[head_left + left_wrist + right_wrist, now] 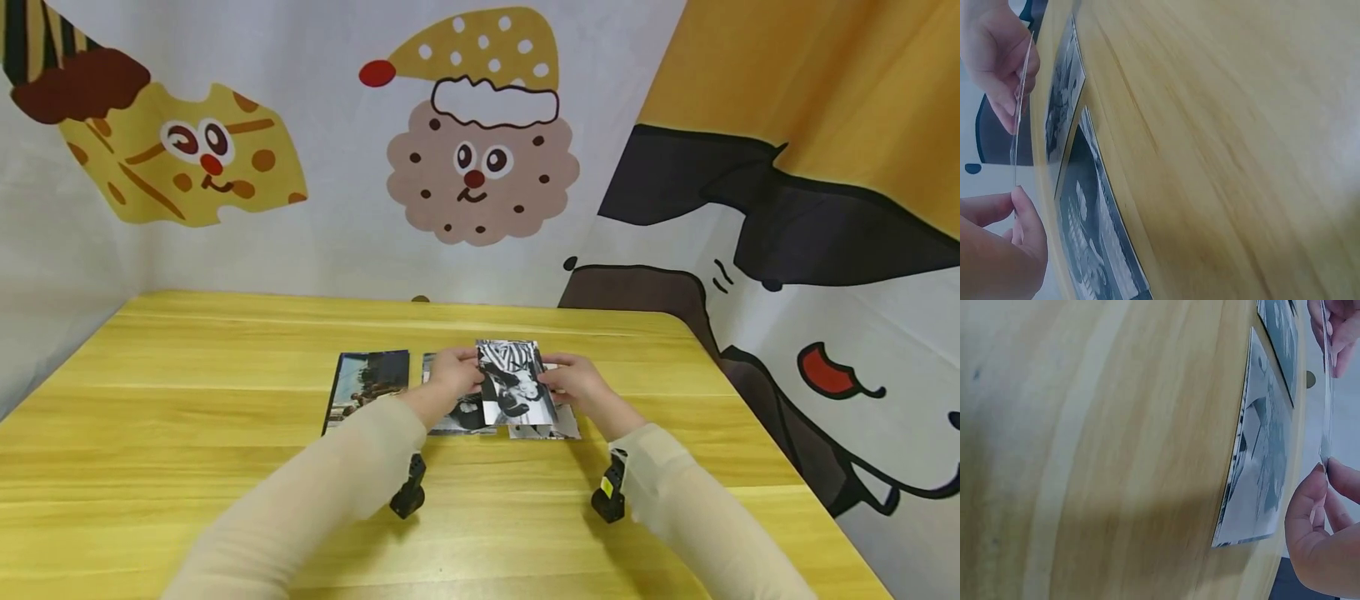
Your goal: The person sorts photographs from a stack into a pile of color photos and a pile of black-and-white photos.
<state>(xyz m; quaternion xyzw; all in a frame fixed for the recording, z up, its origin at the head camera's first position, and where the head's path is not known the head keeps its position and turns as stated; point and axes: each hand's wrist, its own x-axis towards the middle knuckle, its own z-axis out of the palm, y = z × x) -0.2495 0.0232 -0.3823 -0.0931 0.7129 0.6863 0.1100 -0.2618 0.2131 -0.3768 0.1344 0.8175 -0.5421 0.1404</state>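
Photo (513,390), probably light and easily creased, suits an edge grip: left hand (453,373) and right hand (577,380) pinch its sides.

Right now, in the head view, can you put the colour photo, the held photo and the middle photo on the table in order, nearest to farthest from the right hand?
From the right hand:
1. Held photo: gripped at its right edge.
2. Middle photo: left of the held one, partly hidden.
3. Colour photo: farthest left.
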